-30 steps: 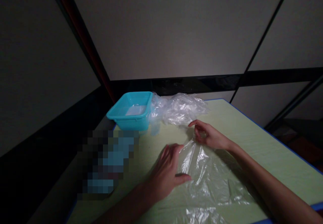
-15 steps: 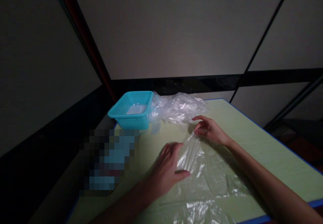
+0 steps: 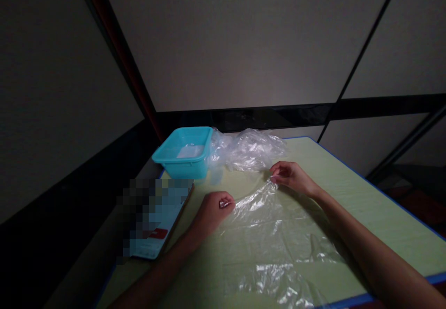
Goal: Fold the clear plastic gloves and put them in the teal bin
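A clear plastic bag (image 3: pixel 272 234) lies spread over the table, its near end reaching the front edge. My left hand (image 3: pixel 218 207) pinches one upper corner between thumb and fingers. At the other upper corner, my right hand (image 3: pixel 289 176) has its fingertips closed on the film. Between the two hands the bag's top edge is lifted a little and sags in a shallow curve. Creases and shiny folds run across the film below.
A turquoise plastic basin (image 3: pixel 184 167) with a whitish item inside stands at the back left. Beside it lies a heap of crumpled clear plastic (image 3: pixel 252 148). A phone or tablet (image 3: pixel 162 216), partly pixelated, rests at the left edge of the pale green table (image 3: pixel 365 216).
My left hand has gone from open fingers beside the film to pinching its corner, slightly up and left. The bunched top edge is now stretched out between both hands.
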Tool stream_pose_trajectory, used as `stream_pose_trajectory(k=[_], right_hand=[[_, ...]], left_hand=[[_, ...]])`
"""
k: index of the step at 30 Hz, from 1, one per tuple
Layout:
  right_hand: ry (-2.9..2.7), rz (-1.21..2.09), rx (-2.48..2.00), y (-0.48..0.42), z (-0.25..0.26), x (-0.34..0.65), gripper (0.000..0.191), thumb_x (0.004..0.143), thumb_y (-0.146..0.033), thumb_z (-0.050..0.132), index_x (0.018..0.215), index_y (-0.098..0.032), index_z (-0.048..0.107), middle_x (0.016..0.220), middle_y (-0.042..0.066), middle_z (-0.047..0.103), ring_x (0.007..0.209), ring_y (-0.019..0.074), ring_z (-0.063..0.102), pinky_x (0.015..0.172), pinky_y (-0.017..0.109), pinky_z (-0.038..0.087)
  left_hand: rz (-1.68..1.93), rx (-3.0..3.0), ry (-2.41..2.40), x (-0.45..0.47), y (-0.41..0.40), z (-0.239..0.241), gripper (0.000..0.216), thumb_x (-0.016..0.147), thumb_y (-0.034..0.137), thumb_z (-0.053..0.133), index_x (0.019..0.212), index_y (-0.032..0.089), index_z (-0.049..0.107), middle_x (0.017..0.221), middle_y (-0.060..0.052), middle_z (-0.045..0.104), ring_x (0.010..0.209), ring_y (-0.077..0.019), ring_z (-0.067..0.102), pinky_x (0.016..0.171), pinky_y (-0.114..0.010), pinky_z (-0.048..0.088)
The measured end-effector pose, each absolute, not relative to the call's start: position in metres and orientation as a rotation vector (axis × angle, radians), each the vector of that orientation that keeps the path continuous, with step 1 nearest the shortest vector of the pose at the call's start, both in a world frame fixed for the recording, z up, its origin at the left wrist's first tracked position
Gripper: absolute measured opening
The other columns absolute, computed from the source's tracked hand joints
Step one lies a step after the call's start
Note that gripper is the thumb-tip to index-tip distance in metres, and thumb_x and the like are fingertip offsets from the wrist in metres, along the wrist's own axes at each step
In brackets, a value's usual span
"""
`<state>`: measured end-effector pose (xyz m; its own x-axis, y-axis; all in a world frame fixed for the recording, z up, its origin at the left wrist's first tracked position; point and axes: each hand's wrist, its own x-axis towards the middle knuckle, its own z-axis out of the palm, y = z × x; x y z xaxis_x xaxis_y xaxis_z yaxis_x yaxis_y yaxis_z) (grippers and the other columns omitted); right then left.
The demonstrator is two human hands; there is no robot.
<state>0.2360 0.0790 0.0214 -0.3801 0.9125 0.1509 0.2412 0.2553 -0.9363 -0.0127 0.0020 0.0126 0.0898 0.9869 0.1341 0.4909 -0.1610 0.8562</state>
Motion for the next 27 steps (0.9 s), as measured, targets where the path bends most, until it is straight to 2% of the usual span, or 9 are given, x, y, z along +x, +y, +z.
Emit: stream_pose_trajectory(k=[8, 15, 27], right_hand=[[-1.734, 1.184, -1.09, 0.083, 0.022, 0.246, 0.027, 0.055, -0.026, 0.073, 0.072, -0.015, 0.057, 0.059, -0.002, 0.059, 0.051, 0.0105, 0.053, 0.051, 0.025, 0.042], [-1.602, 1.149, -1.107, 0.088, 0.021, 0.252, 0.034, 0.049, -0.032, 0.077, 0.073, -0.017, 0.057, 0.06, -0.001, 0.061, 0.055, 0.0122, 0.056, 0.056, 0.027, 0.046], [-1.341, 1.211, -1.086, 0.089, 0.018, 0.256, 0.05, 0.049, -0.032, 0.08, 0.09, -0.019, 0.056, 0.063, -0.002, 0.063, 0.054, 0.0117, 0.057, 0.051, 0.024, 0.044]], left_hand=[[1.069, 1.697, 1.514, -0.016, 0.005, 0.014, 0.011, 0.058, 0.025, 0.057, 0.053, 0.017, 0.062, 0.053, -0.001, 0.062, 0.055, -0.0159, 0.056, 0.053, -0.023, 0.04], [1.187, 1.625, 1.573, -0.012, 0.005, 0.008, 0.019, 0.061, 0.033, 0.056, 0.057, 0.016, 0.062, 0.054, 0.0, 0.062, 0.054, -0.0153, 0.055, 0.052, -0.023, 0.04], [1.245, 1.578, 1.566, -0.012, 0.004, 0.008, 0.023, 0.064, 0.036, 0.055, 0.056, 0.015, 0.059, 0.05, 0.002, 0.054, 0.05, -0.013, 0.05, 0.049, -0.022, 0.035]])
